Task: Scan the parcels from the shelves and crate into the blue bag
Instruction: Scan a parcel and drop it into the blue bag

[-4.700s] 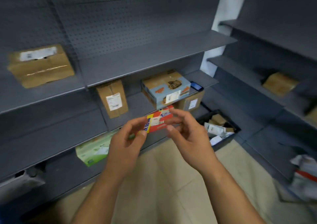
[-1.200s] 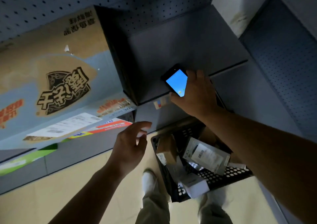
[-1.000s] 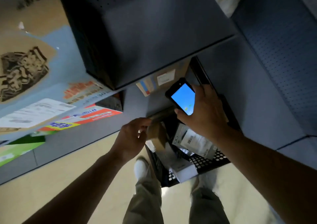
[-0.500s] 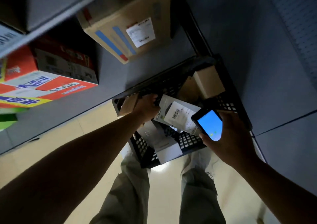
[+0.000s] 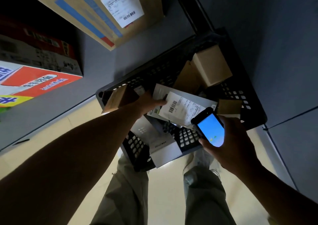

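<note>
The step in hand looks like scanning a parcel out of the crate (image 5: 154,66). The left grip (image 5: 149,102) reaches in near the crate's left corner, thumb laid on the white parcel (image 5: 182,107). Its fingers are hidden, so I cannot tell whether it has hold. The right grip (image 5: 228,143) is curled round the scanner (image 5: 210,130), blue screen lit, over the crate's near edge. The parcel lies flat across the crate's middle, barcode label up. Next, probably: aim the scanner at that barcode.
</note>
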